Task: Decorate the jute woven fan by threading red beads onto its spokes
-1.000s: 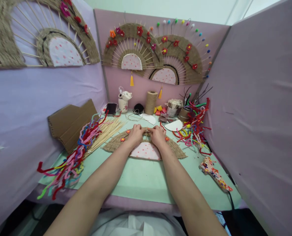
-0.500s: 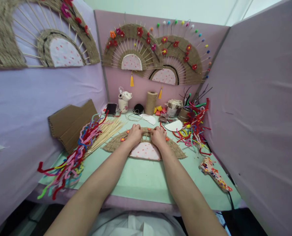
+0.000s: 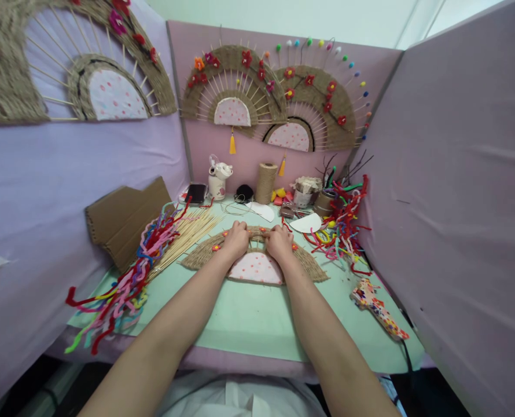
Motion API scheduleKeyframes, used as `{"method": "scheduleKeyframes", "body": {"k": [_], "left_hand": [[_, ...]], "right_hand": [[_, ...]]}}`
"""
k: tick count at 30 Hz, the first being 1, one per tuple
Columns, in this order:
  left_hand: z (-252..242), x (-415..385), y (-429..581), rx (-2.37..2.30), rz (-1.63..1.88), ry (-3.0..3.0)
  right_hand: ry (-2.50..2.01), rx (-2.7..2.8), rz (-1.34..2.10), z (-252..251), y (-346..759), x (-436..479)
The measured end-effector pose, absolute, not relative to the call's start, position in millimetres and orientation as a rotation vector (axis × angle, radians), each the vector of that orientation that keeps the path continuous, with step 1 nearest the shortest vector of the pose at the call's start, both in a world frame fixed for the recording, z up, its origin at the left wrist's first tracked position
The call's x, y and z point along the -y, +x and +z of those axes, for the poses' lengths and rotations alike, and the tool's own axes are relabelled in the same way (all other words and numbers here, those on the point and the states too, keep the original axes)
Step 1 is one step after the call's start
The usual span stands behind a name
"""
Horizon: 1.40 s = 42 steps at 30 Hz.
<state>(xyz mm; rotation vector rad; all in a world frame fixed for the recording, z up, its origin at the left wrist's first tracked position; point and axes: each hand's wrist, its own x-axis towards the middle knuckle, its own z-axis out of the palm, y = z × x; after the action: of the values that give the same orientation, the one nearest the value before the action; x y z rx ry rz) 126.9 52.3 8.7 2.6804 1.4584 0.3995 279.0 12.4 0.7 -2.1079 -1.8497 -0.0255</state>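
A half-round woven twine fan [image 3: 312,265] lies on the green tabletop, its straight edge towards me. Small orange-red flowers dot its woven band, and a white half-circle with pink spots [image 3: 257,268] fills its lower middle. My left hand [image 3: 236,240] is closed on the band left of centre, fingers curled over it. On the right of centre, my right hand [image 3: 279,242] grips the same band in a similar way. Both hands partly cover the band and the flowers; the fingertips are hidden.
Left of the fan lie thin wooden sticks [image 3: 186,237], a bundle of pipe cleaners [image 3: 142,263] and cardboard [image 3: 127,214]. A twine spool [image 3: 266,184] stands behind. On the right are more pipe cleaners [image 3: 346,214] and a patterned glue gun [image 3: 379,307] with a cord. Finished fans [image 3: 229,63] hang on the walls.
Almost nothing differs. Both hands keep their places on the fan's band, and the view has shifted very slightly.
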Motion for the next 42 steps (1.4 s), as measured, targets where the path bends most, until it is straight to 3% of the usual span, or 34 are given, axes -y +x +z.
{"method": "scheduleKeyframes", "body": {"k": [42], "left_hand": [[8.5,-53.0,124.6,-1.463,0.415,2.643]], "right_hand": [[-2.165,1.813,-0.037,0.3,279.5,-13.2]]}}
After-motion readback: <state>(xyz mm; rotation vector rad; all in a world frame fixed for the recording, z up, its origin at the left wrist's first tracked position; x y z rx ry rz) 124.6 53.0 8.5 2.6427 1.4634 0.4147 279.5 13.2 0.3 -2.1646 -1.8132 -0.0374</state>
